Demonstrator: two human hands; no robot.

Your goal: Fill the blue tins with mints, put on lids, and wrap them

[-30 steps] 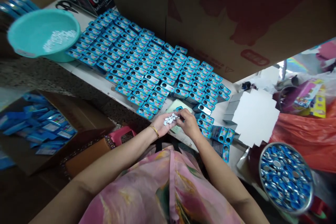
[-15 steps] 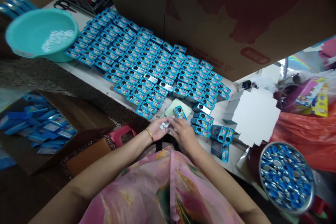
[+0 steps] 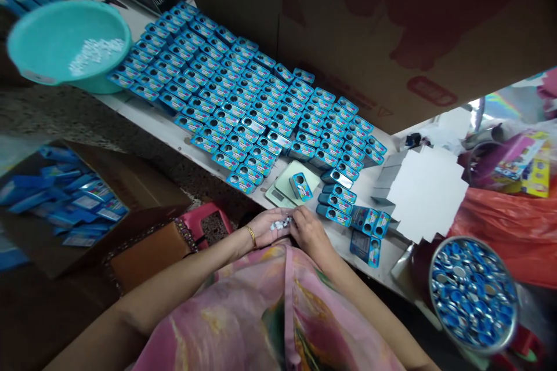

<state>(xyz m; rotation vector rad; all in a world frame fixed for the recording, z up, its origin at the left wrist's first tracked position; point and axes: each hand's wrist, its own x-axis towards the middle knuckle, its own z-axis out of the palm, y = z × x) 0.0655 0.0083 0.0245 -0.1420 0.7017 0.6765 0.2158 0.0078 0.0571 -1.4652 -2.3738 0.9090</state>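
Note:
My left hand [image 3: 266, 228] is palm up close to my body, with a small pile of white mints [image 3: 279, 224] lying in it. My right hand [image 3: 308, 231] meets its fingertips, the fingers bent and drawn together over the pile's edge. Whatever sits between those fingers is too small to make out. Just beyond both hands, a blue tin [image 3: 301, 186] with a round hole in its top stands on a pale green scale [image 3: 284, 185].
Rows of blue tins [image 3: 235, 110] cover the table. A turquoise basin [image 3: 43, 40] of white pieces stands at left, above a carton [image 3: 143, 185] of blue packs. At right are white card [image 3: 429, 194] and a pot [image 3: 474, 295] of round blue-and-silver caps. A large carton [image 3: 348, 29] borders the back.
Both hands have drawn back from the scale toward my body, leaving the tin and scale more exposed. My left palm shows more of the white mints. The view has shifted slightly.

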